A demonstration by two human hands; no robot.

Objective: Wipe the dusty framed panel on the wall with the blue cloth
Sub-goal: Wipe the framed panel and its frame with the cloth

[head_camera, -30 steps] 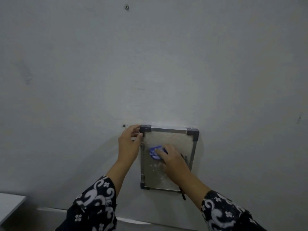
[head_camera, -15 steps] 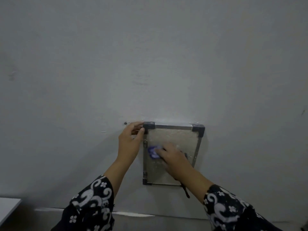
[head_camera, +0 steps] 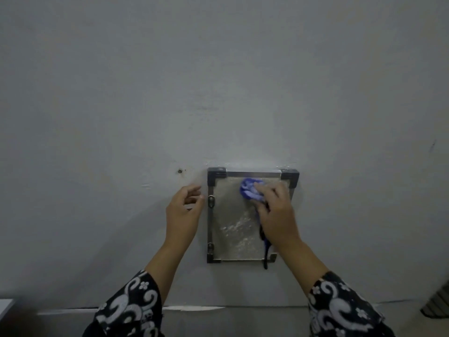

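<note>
Much pale dust streaks the framed panel (head_camera: 233, 229) (black corner caps).

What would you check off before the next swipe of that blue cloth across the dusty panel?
1. Blue cloth gripped by the right hand: ok.
2. Cloth pressed on the framed panel: ok.
3. Left hand steadying the frame: not ok, it is beside the frame's left edge, apparently not gripping it.
4. Dust gone: not ok, white streaks remain on the lower half.
5. Panel firmly fixed to the wall: cannot tell.
</note>
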